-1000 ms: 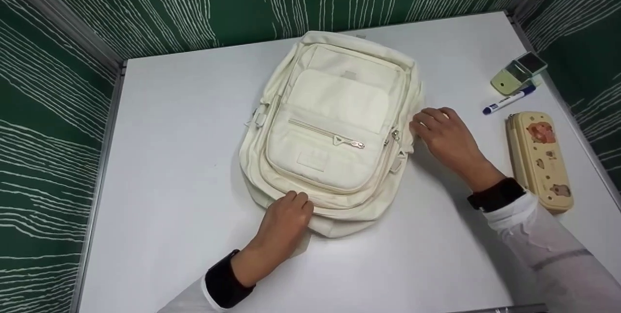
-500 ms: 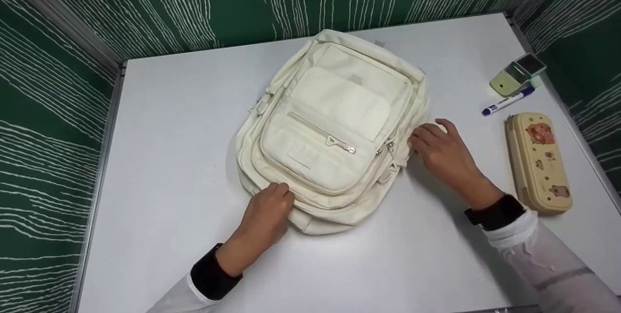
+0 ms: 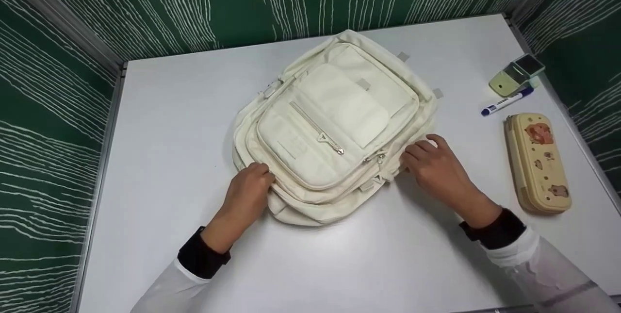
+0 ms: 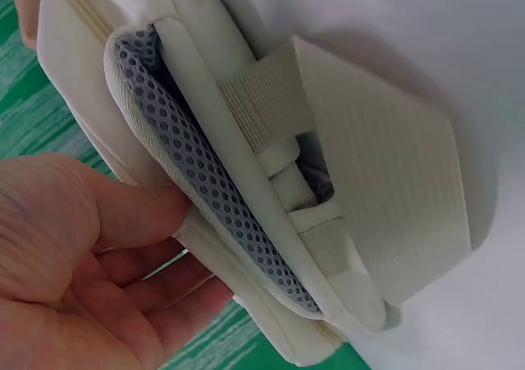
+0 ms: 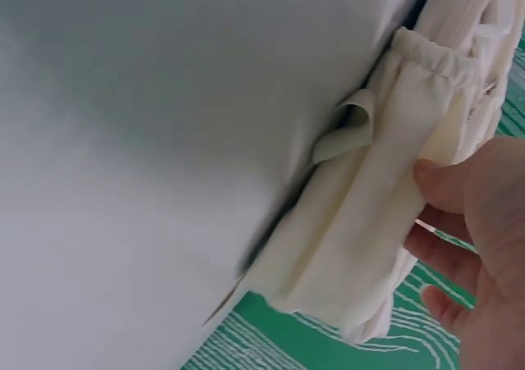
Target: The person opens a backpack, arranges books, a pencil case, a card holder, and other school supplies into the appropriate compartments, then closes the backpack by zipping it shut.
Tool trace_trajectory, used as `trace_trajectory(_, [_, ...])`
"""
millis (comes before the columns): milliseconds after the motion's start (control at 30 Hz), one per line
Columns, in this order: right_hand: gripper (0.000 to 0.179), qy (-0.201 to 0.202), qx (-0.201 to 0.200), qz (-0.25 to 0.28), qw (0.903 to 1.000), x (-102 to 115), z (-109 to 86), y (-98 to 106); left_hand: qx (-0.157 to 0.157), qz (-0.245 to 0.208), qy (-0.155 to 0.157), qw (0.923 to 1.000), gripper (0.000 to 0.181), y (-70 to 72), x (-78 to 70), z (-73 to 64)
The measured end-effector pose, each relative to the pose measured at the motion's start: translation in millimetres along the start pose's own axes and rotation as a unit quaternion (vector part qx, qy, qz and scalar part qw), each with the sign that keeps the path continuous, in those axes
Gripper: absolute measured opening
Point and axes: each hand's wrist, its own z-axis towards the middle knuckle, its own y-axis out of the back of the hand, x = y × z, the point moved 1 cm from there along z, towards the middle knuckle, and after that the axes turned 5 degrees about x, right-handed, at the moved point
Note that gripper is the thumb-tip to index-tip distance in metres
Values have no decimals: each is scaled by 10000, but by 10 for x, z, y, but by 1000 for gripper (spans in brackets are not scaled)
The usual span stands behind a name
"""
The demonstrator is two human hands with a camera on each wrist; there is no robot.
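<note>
A cream backpack (image 3: 356, 109) lies front side up on the white table, turned so its top points to the far right. My left hand (image 3: 245, 194) grips its near left edge, thumb above and fingers curled below. In the left wrist view, grey mesh padding (image 4: 205, 165) and a wide webbing strap (image 4: 385, 173) show beside that thumb. Over on the right, my right hand (image 3: 439, 174) pinches the bag's side fabric by the gathered side pocket (image 5: 369, 189). A front zipper (image 3: 315, 128) with a triangular pull crosses the bag's face.
A yellow pencil case (image 3: 541, 162) with animal pictures lies to the right of my right hand. Beyond it are a blue-capped marker (image 3: 507, 102) and a small green device (image 3: 516, 75) with a dark screen. Green walls with white lines stand behind the table.
The backpack has turned clockwise, its top swinging right and its bottom left. My left hand has moved left and away from me with it; my right hand has come slightly nearer.
</note>
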Motion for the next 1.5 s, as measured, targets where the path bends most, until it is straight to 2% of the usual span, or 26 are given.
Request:
trace_trajectory(200, [15,-17,-76,338,9994,148,37,36,39,-183,243,9995,19,29,170,94])
trace_trajectory(500, [18,4,8,483,9988,339,41,32,317,-1058,591,9921,23,109,447,269])
trace_trajectory(800, [23,111,21,636,9979,522,147,27,457,-1317,842,9866,29,167,681,493])
trace_trajectory(1067, [21,173,-26,780,9968,649,198,5,340,-1483,830,9849,25,151,839,645])
trace_trajectory(1500, [18,229,-104,763,9968,740,226,-29,11,-1660,446,9851,22,122,979,719])
